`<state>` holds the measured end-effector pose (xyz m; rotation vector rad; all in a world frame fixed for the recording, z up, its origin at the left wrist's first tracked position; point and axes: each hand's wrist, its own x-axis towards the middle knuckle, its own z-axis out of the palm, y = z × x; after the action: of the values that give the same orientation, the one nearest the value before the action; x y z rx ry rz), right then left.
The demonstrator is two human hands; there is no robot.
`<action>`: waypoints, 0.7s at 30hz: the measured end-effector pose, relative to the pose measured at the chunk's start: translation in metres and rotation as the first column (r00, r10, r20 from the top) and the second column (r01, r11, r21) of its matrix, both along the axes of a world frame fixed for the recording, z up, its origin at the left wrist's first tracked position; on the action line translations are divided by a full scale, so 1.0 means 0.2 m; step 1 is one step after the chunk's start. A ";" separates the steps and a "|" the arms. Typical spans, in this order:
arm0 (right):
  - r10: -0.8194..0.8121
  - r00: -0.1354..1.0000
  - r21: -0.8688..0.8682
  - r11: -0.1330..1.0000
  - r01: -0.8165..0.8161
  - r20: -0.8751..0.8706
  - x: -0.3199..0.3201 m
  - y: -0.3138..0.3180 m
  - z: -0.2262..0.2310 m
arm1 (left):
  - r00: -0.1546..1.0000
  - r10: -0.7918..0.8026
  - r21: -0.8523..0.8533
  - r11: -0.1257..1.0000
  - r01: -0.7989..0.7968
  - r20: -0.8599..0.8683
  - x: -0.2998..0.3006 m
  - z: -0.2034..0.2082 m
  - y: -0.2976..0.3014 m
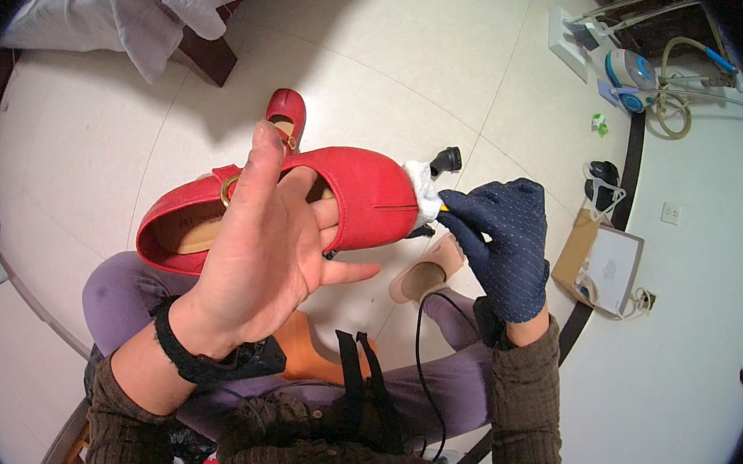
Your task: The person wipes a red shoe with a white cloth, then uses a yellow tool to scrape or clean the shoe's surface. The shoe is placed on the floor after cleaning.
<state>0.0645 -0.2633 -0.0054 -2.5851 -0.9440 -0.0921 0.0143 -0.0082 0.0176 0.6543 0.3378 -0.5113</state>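
A red Mary Jane shoe [362,190] with a gold buckle is held up sideways, its toe to the right. My bare left hand [266,244] supports it, some fingers inside the opening, the thumb up and one finger stretched out below. My right hand [502,241], in a dark blue dotted glove, pinches a bunched white cloth [424,192] against the toe. A small yellow bit shows at those fingertips; what it belongs to is hidden. Beyond, the other red shoe [286,113] rests on the floor, partly covered by my left thumb.
A small black brush-like object [447,160] lies on the floor past the toe. At right stand a cardboard box [599,265] and a blue-and-white appliance [631,74] with a hose by the wall. A cloth-draped piece of furniture [204,56] is at upper left. A black cable [425,355] crosses my lap.
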 end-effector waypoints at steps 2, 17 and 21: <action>0.010 0.999 -0.012 1.000 -0.010 -0.033 0.00 0.00 0.01 | 1.000 0.002 0.002 1.000 -0.002 0.000 0.00 -0.01 0.00; 0.032 0.999 -0.185 0.982 -0.032 -0.002 -0.01 0.06 0.01 | 0.998 -0.043 0.119 0.992 0.038 0.041 -0.02 -0.01 -0.04; 0.000 1.000 -0.179 0.984 -0.004 -0.025 0.00 0.06 0.01 | 0.999 -0.021 0.129 0.991 0.017 0.032 -0.02 -0.02 -0.04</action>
<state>0.0644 -0.2505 -0.0040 -2.7421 -0.9871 0.0266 0.0112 -0.0158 0.0131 0.7911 0.3359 -0.4988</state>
